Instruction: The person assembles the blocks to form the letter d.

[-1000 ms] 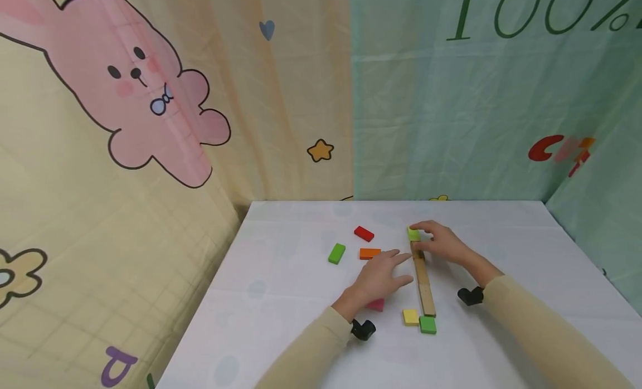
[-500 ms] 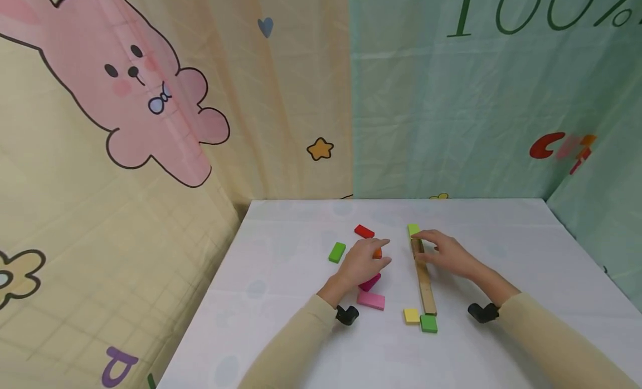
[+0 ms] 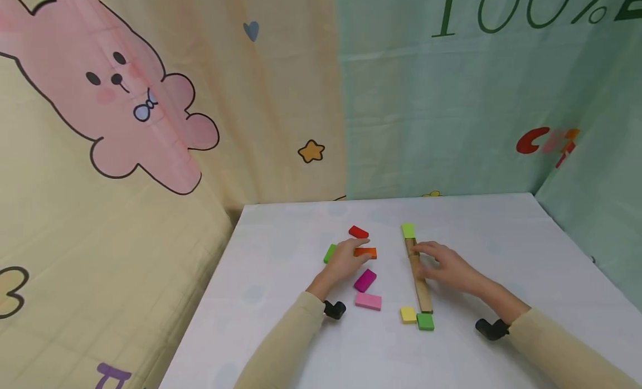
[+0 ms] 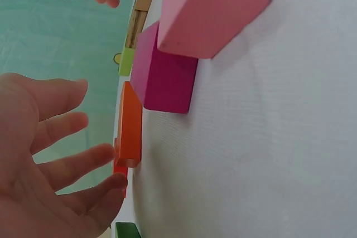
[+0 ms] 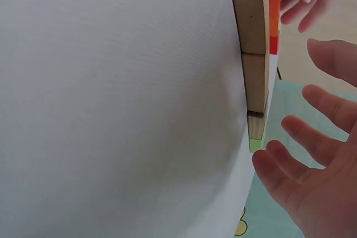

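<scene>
My left hand point(image 3: 342, 262) hovers beside an orange block point(image 3: 372, 252), fingers spread and relaxed. In the left wrist view nothing lies between its thumb and fingers. A green block point(image 3: 329, 252) is partly hidden behind it, and a red block point(image 3: 358, 232) lies just beyond. To the right, my right hand point(image 3: 453, 269) is held loosely beside a straight row of plain wooden blocks point(image 3: 420, 286). The right wrist view shows its fingers apart and holding nothing. A lime block point(image 3: 408, 231) caps the row's far end; another green block point(image 3: 425, 322) sits at the near end.
A magenta block point(image 3: 365, 280) and a pink block point(image 3: 368, 301) lie nearer me, left of the row. A yellow block point(image 3: 408, 315) sits by the near green one. The white table point(image 3: 481, 227) meets printed curtains at its back.
My left hand has moved left from the wooden row to the orange block, uncovering the magenta and pink blocks. My right hand has drawn back toward me from the lime block.
</scene>
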The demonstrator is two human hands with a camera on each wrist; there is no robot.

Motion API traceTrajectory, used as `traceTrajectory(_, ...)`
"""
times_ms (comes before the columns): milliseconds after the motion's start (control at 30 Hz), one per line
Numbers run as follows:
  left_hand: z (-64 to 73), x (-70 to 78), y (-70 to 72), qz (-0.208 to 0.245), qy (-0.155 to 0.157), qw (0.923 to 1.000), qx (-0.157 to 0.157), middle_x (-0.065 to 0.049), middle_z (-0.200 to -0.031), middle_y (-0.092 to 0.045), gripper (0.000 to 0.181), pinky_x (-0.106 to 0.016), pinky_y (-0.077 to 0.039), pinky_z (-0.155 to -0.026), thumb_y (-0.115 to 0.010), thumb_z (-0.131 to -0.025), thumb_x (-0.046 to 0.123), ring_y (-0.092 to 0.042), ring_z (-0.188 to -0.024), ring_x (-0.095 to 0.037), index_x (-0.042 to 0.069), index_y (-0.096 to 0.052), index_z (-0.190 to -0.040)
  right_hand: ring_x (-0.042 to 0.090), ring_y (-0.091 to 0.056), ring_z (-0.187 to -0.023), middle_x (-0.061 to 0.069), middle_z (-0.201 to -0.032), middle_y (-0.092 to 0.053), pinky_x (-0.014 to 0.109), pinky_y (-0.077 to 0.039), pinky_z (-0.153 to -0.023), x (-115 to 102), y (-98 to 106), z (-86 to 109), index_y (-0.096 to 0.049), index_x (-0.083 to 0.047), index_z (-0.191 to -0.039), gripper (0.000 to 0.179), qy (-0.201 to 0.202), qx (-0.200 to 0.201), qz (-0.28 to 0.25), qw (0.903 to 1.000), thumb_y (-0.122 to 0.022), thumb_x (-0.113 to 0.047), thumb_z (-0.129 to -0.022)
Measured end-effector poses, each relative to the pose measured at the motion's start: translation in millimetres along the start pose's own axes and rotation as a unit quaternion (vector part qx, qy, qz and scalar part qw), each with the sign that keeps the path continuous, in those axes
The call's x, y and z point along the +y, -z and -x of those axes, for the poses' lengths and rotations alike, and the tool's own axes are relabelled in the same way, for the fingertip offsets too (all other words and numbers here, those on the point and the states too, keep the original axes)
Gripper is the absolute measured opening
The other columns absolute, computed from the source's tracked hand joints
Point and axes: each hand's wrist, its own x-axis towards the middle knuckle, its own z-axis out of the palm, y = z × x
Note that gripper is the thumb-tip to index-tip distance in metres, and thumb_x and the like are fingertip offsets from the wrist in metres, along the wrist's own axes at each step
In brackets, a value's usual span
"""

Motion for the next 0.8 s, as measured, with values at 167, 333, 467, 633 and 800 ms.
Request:
traceTrajectory(167,-2.0,-8.4,3.0,0.031,-0.01,0.9995,-0.002,-0.004,-0.135,-0.062,0.045,-0.028,-0.054,-0.081,-0.069,-0.097,0.024,-0.057,-0.107,-0.019,0.013,-0.061,-0.14,0.044,-0.045,-0.132,0.019,-0.143,-0.051,0.065,-0.041,-0.1,-7,-6,8.2,-0.056,-0.01,-0.143,0.062,0.0,0.001,0.008,1.0,-0.079,-0.031,-0.089)
traceTrajectory(333,-4.6,-14.5,3.9,0.027,-0.013,0.9995,-0.008,-0.003,-0.099,-0.063,0.044,-0.021,-0.043,-0.058,-0.069,-0.097,0.024,-0.05,-0.073,-0.011,0.013,-0.062,-0.139,0.045,-0.045,-0.13,0.02,-0.144,-0.05,0.065,-0.041,-0.1,-8,-10,18.7,-0.055,-0.01,-0.144,0.064,0.014,0.005,0.028,0.9995,-0.079,-0.032,-0.089)
traceTrajectory(467,-6.9,-15.1,5.2,0.018,-0.019,0.9994,-0.023,-0.005,-0.078,-0.053,0.043,-0.021,-0.039,-0.054,-0.07,-0.097,0.023,-0.043,-0.059,-0.011,0.012,-0.063,-0.138,0.045,-0.045,-0.131,0.02,-0.146,-0.048,0.064,-0.04,-0.101,-8,-12,26.7,-0.053,-0.011,-0.146,0.067,0.015,0.005,0.042,0.999,-0.078,-0.034,-0.089)
traceTrajectory(633,-10.1,-16.0,5.7,0.008,-0.022,0.9994,-0.026,-0.006,-0.081,-0.053,0.043,-0.021,-0.039,-0.054,-0.07,-0.096,0.022,-0.043,-0.058,-0.012,0.013,-0.064,-0.138,0.044,-0.043,-0.133,0.019,-0.147,-0.047,0.064,-0.041,-0.101,-11,-12,33.3,-0.053,-0.012,-0.146,0.07,-0.002,-0.003,0.038,0.9993,-0.079,-0.038,-0.087)
traceTrajectory(800,-11.8,-19.8,2.1,-0.019,-0.017,0.9997,-0.005,-0.003,-0.094,-0.059,0.039,-0.023,-0.041,-0.06,-0.07,-0.095,0.021,-0.047,-0.075,-0.014,0.014,-0.067,-0.133,0.043,-0.041,-0.135,0.017,-0.15,-0.045,0.063,-0.039,-0.103,-14,-17,37.4,-0.054,-0.012,-0.145,0.07,-0.013,-0.025,0.032,0.9991,-0.079,-0.04,-0.087)
